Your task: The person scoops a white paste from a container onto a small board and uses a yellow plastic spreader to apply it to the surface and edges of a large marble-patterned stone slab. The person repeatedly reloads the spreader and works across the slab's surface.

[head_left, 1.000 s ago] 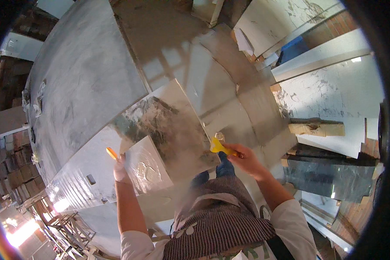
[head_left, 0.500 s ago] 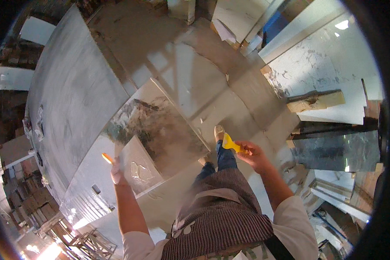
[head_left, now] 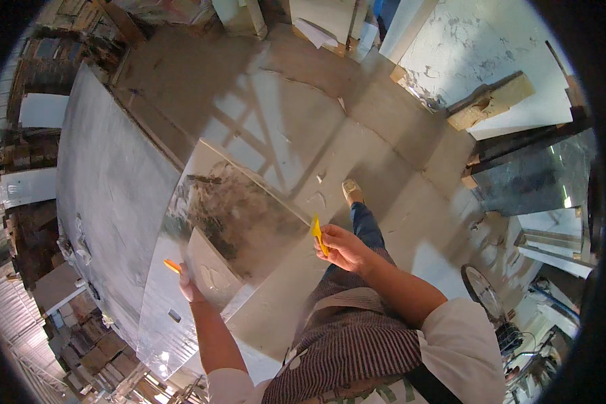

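Note:
My right hand (head_left: 347, 247) is closed on a yellow scraper (head_left: 317, 232), its flared blade turned up, near the right edge of a dark-patterned slab (head_left: 249, 209). At the left, my left hand (head_left: 190, 285) is closed around an orange-ended tool (head_left: 172, 266); the rest of that tool is hidden. Just beside this hand is a small pale board (head_left: 212, 266) with a glossy whitish smear on it. Whether my left fingers also grip the board's edge I cannot tell. The slab shows brown, dark and whitish patches.
A large grey slab (head_left: 114, 195) stretches along the left, with crumpled scraps on its far edge. More slabs (head_left: 478, 60) lean at the right, beside a rough block (head_left: 491, 101). A wheel (head_left: 483, 291) stands at lower right. White fragments lie on the floor (head_left: 384, 168).
My right hand has moved left with the yellow scraper, toward the patterned slab, and the scraper has turned more upright. My left hand still holds the orange-ended tool. The view has turned and shifted.

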`<state>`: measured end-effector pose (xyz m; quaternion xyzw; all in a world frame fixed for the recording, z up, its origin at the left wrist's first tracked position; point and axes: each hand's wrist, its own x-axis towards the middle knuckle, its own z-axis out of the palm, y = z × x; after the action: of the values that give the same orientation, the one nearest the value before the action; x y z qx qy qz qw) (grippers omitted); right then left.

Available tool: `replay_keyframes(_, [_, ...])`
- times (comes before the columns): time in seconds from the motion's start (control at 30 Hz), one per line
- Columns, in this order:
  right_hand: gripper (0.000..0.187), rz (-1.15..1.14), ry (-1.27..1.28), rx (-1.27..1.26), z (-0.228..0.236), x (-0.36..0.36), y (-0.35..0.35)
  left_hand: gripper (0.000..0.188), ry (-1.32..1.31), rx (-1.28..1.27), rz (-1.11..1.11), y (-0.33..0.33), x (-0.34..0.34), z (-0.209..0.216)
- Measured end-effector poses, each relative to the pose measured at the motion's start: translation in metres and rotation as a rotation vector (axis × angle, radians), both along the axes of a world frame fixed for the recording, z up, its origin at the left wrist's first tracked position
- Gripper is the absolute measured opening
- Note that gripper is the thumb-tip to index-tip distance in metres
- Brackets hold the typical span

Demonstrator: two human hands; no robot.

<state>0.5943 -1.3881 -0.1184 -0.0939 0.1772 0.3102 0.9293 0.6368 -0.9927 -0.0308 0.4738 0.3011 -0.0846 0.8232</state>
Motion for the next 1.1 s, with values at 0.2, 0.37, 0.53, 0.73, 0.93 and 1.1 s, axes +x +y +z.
replay_keyframes(0.2, [0.013, -0.039, 0.029, 0.026, -0.003, -0.004, 0.010, 0.065, 0.011, 0.080, -0.032, 0.009, -0.002, -0.006])
replay_keyframes(0.37, [0.017, 0.043, -0.001, -0.070, -0.026, -0.020, 0.006, 0.066, 0.082, 0.096, 0.034, 0.014, -0.003, -0.014])
replay_keyframes(0.53, [0.022, 0.106, -0.036, -0.251, -0.012, -0.048, -0.022, 0.052, 0.133, 0.217, 0.059, 0.005, -0.004, -0.012])
replay_keyframes(0.73, [0.022, 0.299, -0.389, -0.700, 0.131, -0.002, -0.019, 0.023, -0.092, -0.193, -0.043, -0.007, -0.002, -0.014])
replay_keyframes(0.93, [0.023, 0.257, -0.952, -1.147, 0.160, 0.042, 0.050, 0.039, 0.006, -0.239, -0.045, -0.034, 0.002, 0.010])
replay_keyframes(1.1, [0.032, 0.295, -1.104, -1.359, 0.169, 0.040, 0.066, 0.059, 0.065, -0.284, -0.058, -0.012, 0.000, -0.047])
